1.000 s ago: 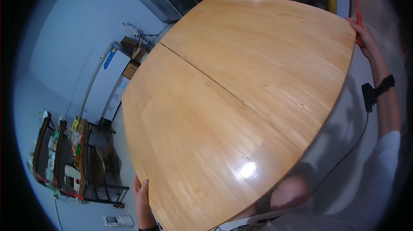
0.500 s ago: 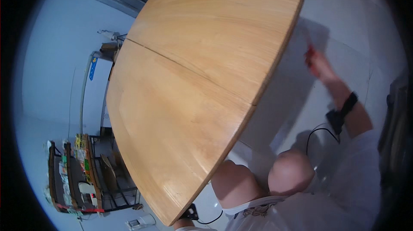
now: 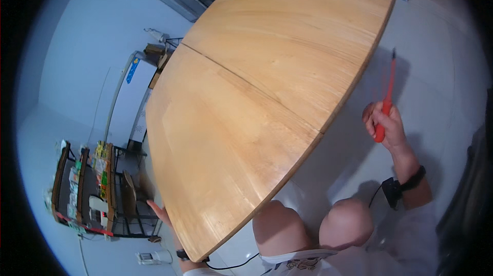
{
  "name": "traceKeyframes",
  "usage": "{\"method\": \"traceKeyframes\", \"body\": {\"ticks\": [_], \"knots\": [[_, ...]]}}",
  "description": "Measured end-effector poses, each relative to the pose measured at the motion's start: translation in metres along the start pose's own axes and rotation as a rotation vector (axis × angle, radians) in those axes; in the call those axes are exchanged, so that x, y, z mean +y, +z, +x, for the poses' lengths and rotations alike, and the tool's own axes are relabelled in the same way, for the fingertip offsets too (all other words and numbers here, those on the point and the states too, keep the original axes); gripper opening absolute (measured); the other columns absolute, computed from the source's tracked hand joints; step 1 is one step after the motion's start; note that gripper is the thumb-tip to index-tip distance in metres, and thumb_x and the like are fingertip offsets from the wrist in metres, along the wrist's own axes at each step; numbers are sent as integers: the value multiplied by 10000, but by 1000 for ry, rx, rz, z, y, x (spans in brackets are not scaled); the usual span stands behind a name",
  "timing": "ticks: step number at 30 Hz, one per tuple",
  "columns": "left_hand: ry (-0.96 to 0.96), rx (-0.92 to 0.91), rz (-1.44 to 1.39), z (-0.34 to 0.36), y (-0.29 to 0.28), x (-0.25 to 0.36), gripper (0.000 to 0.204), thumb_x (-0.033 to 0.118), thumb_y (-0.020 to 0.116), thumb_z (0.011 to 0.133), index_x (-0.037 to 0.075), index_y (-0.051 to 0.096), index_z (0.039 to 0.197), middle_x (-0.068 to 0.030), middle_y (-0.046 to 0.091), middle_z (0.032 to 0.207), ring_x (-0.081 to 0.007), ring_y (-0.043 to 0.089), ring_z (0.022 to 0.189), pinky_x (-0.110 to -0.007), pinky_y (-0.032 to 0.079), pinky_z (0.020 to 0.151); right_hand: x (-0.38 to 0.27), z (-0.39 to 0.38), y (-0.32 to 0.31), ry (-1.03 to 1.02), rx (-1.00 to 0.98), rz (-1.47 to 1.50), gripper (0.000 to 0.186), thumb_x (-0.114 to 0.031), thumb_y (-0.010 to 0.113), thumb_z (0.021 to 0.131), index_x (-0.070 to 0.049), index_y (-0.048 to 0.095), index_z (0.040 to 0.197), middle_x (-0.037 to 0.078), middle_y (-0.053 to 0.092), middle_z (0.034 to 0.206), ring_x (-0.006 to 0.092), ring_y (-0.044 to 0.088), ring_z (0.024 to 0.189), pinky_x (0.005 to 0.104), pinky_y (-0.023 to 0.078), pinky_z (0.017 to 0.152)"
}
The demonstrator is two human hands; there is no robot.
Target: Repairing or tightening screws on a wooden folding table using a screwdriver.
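Observation:
My right hand (image 3: 392, 124) is closed around the red handle of a screwdriver (image 3: 390, 82). Its slim red shaft points away from me and ends in a dark tip, above the floor to the right of a wooden table (image 3: 241, 101). Beyond the table's near-left edge shows part of my left hand (image 3: 160, 212), with fingers stretched out and nothing seen in them. The tabletop covers some of that forearm, and whether the hand touches the edge I cannot tell. A dark seam runs across the light wood top.
Shelves (image 3: 79, 188) with several small packages stand at the left, near a white cabinet (image 3: 134, 106). A white bin (image 3: 154, 257) sits on the floor at lower left. My bare knees (image 3: 346, 224) are close to the table's near edge. Black straps with cables circle both wrists.
My right hand has moved nearer to me, and the screwdriver now shows sharply. From behind the near corner, my left hand has come out past the left edge. The whole view has shifted.

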State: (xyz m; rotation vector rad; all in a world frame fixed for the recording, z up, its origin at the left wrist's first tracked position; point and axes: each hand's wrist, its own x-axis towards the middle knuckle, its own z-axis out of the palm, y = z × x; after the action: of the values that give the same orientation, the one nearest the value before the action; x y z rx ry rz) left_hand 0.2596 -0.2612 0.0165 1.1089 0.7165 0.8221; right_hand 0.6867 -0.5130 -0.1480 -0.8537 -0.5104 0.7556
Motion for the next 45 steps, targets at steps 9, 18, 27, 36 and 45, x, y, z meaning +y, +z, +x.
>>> {"method": "traceKeyframes", "body": {"ticks": [9, 18, 27, 36, 45], "knots": [[-48, 167, 79, 8, -5, 21, 486, 342, 428, 829, 15, 406, 1187, -168, 525, 1100, -278, 550, 940, -374, 461, 790, -49, 25, 119, -221, 6, 48, 435, -291, 567, 807, -2, 400, 1086, 57, 549, 836, 101, 529, 573, 194, 399, 404], [-62, 186, 121, 15, -19, 13, 488, 364, 405, 835, 15, 411, 1176, -160, 534, 1084, -255, 560, 924, -343, 490, 726, -55, 35, 145, -196, 227, -71, 449, -126, 497, 766, 20, 361, 1169, 84, 538, 930, 135, 549, 750, 232, 454, 577], [-202, 333, 25, 14, -59, 23, 465, 295, 487, 830, 15, 372, 1183, -134, 517, 1086, -236, 558, 924, -341, 491, 754, -60, 20, 124, -32, 277, -59, 577, -188, 545, 727, 31, 324, 1212, 146, 484, 1126, 240, 498, 1023, 337, 447, 824], [-296, 293, -36, -5, -60, 36, 483, 203, 541, 815, 63, 334, 1228, -102, 474, 1162, -245, 487, 1041, -385, 432, 864, -77, 12, 140, 49, 409, -34, 695, -183, 653, 662, 10, 285, 1220, 130, 451, 1125, 247, 495, 1002, 362, 455, 803], [-431, 164, -94, -6, -41, 71, 543, 167, 521, 831, 95, 227, 1282, -84, 389, 1249, -243, 416, 1117, -391, 374, 914, -137, 10, 172, 457, 391, -84, 468, -93, 530, 771, -70, 333, 1195, 57, 491, 971, 147, 528, 752, 269, 439, 501]]}}
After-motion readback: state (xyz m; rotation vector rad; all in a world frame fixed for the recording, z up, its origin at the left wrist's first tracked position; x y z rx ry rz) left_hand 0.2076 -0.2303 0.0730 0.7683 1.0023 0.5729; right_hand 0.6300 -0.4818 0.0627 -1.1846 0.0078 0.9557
